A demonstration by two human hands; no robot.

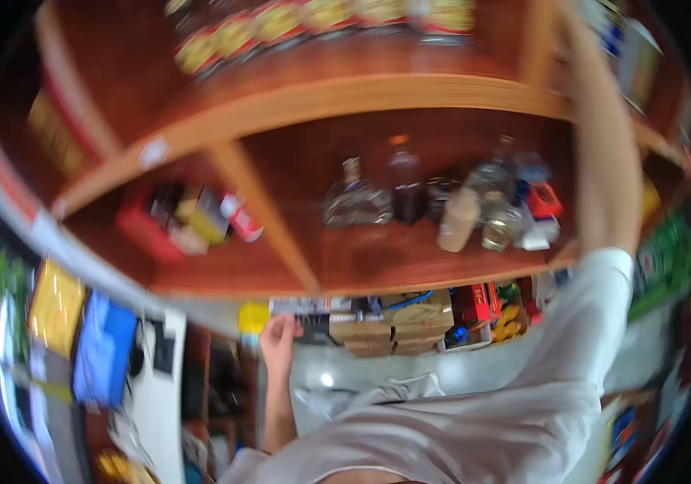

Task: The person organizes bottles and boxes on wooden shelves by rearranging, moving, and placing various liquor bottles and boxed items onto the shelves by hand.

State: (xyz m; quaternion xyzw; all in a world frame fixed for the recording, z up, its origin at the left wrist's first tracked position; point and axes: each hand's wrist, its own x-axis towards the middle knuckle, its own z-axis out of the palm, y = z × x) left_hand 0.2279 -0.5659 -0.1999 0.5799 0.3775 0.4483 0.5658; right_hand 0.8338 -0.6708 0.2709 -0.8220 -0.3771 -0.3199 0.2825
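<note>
My left hand (279, 332) is low in front of my body, just below the front edge of the wooden shelf (345, 278). Its fingers are curled together, and I see nothing in them. My right arm (607, 161) stretches up past the right side of the shelves. The hand at its end lies beyond the top of the view. Nearest to that forearm on the middle shelf are a red item (543, 199) and several glass bottles, among them a clear squat bottle (356, 198) and a dark bottle with an orange cap (404, 181).
A row of bottles with red and yellow labels (281, 24) stands on the upper shelf. A red-and-white can (240, 218) sits in the left compartment. Cardboard boxes (422, 319) are on the floor below. A blue box (104, 348) stands at left, green packs (668, 262) at right.
</note>
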